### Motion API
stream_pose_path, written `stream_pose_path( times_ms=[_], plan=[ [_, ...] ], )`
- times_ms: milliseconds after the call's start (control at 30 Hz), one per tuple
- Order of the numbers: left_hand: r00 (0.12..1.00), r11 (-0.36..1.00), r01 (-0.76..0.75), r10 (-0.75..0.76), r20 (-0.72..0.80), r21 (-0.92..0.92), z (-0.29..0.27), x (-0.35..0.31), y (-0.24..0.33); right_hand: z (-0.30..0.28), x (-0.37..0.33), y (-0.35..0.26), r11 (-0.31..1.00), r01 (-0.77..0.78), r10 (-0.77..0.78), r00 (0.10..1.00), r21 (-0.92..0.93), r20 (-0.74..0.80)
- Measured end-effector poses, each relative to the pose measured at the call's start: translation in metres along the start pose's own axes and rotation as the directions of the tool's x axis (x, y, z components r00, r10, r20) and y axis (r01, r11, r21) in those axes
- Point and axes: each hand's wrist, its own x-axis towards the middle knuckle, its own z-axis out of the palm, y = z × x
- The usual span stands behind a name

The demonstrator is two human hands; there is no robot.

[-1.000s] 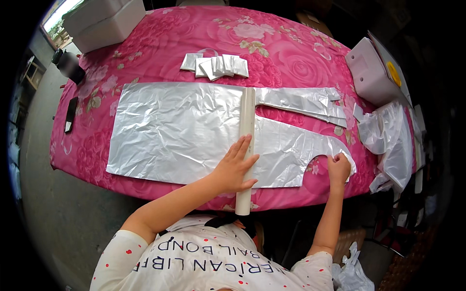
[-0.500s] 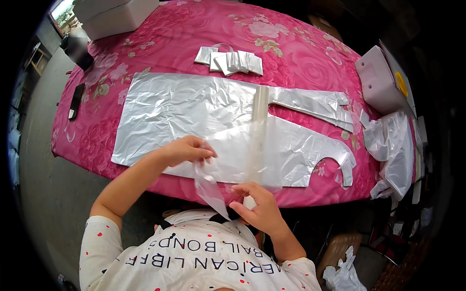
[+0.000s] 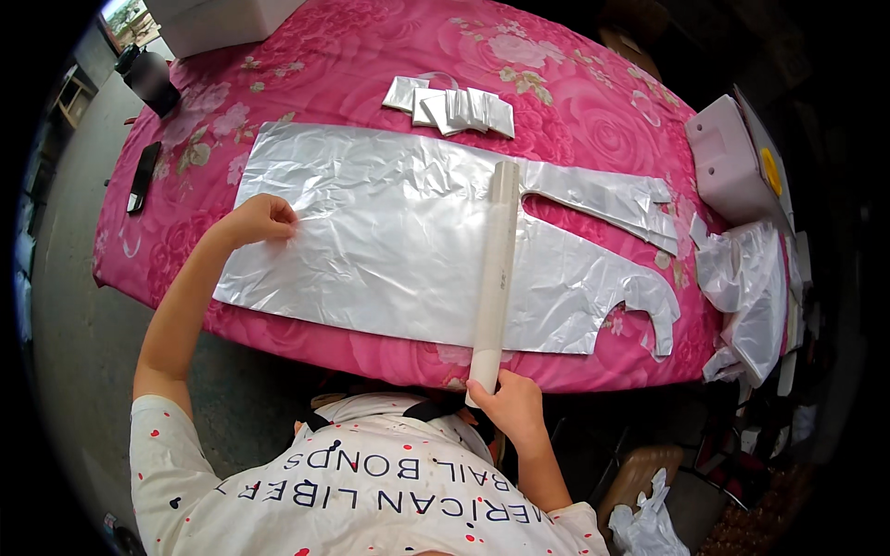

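Silvery-white plastic sheets, stacked apron-like with cut-out strips at the right end (image 3: 389,241), lie flat across the table. A long pale tube (image 3: 499,264) lies across them. My right hand (image 3: 510,405) closes around its near end, at the table's front edge, with the thumb on top. Above the left part of the sheets is my left hand (image 3: 260,221), its fingertips pinched together. Whatever is between those fingers, if anything, is too fine to make out. Beyond the sheets sits a row of small folded silvery packets (image 3: 464,109).
A pink flowered cloth (image 3: 575,111) covers the table. At the left stand a dark bottle (image 3: 150,83) and a black phone-like object (image 3: 144,178); a white foam box (image 3: 213,20) is behind. On the right are a pale box (image 3: 737,157) and crumpled clear plastic bags (image 3: 746,287).
My left hand has moved left and away from me over the sheets. My right hand has gone onto the tube's near end. The clear film that hung between my hands no longer shows there.
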Motion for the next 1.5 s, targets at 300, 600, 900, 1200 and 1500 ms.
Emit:
stream_pose_path(
  times_ms=[300,600,900,1200,1500],
  plan=[
    [0.588,0.673,-0.641,0.739,-0.328,0.369,0.2,0.013,0.107,-0.01,0.004,0.0,0.985,-0.049,0.025,0.989,0.165,0.146],
    [0.619,0.524,-0.532,0.777,-0.117,0.665,0.268,0.034,0.102,-0.027,0.013,0.003,0.961,-0.128,0.029,0.929,0.247,0.369],
    [0.656,0.546,-0.495,0.745,-0.121,0.676,0.272,0.035,0.105,-0.079,0.181,-0.003,0.916,0.02,-0.136,0.955,0.401,0.262],
    [0.671,0.547,-0.498,0.735,-0.102,0.673,0.271,0.034,0.106,-0.073,0.282,-0.005,-0.407,0.139,0.103,0.989,0.903,-0.106],
    [0.638,0.545,-0.511,0.759,-0.131,0.665,0.273,0.033,0.107,-0.214,0.269,0.099,-0.572,0.447,-0.042,0.821,0.688,-0.569]
  ],
)
